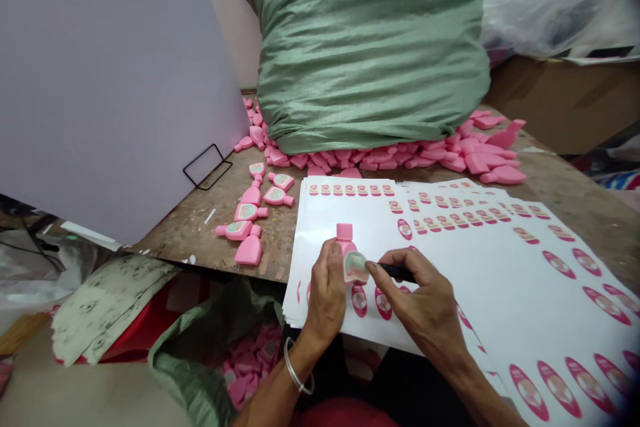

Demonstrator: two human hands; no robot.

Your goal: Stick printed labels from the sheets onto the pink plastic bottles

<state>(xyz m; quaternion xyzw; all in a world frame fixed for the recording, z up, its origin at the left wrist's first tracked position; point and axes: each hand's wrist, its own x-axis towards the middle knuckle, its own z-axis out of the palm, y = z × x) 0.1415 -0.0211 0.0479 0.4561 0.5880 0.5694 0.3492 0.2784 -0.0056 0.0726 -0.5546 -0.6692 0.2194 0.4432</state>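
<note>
My left hand [327, 287] is closed around a small pink plastic bottle [345, 232], held upright with its cap at the top. On the bottle's front is a greenish label [355, 267], which the fingertips of my right hand [423, 297] touch at its right edge. That hand also grips a slim black tool [397, 271]; its tip is hidden, so I cannot tell its kind. Under both hands lie white sticker sheets [350, 213] printed with pink oval and small label stickers, some spots bare.
Several pink bottles, some labelled [247, 212], lie left of the sheets near a black wire stand [207, 167]. A big green sack [370, 47] rests on a pile of pink bottles [480, 153]. Below the table edge, an open green sack [185, 360] holds more bottles.
</note>
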